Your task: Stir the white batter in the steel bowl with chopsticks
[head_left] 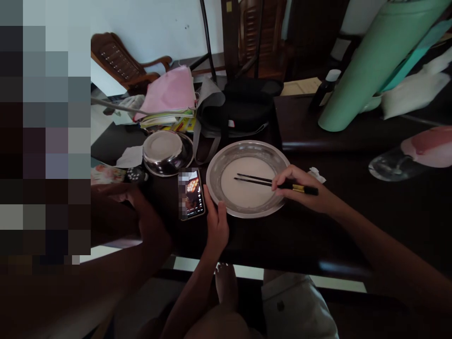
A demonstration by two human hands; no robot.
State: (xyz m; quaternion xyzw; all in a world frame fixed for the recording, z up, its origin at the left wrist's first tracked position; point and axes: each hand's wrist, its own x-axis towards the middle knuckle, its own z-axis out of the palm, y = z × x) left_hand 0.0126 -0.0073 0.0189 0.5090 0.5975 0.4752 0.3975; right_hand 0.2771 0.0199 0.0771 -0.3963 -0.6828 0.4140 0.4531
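Observation:
A wide metal plate (217, 162) holding a pale, flat layer of white batter or liquid sits on the dark table in front of me. My right hand (294, 186) is closed around a pair of black chopsticks (252, 180), whose tips lie in the white layer. My left hand (216, 223) rests against the near left rim of the plate, fingers together and curled at the rim. A lit phone (192, 194) lies just left of that hand.
Another person's arm and hand (141, 212) reach in at the left beside the phone. A steel bowl (167, 153) stands behind it. Pink papers (171, 94), a black bag (247, 106), a green roll (370, 66) and a glass jar (391, 165) crowd the table.

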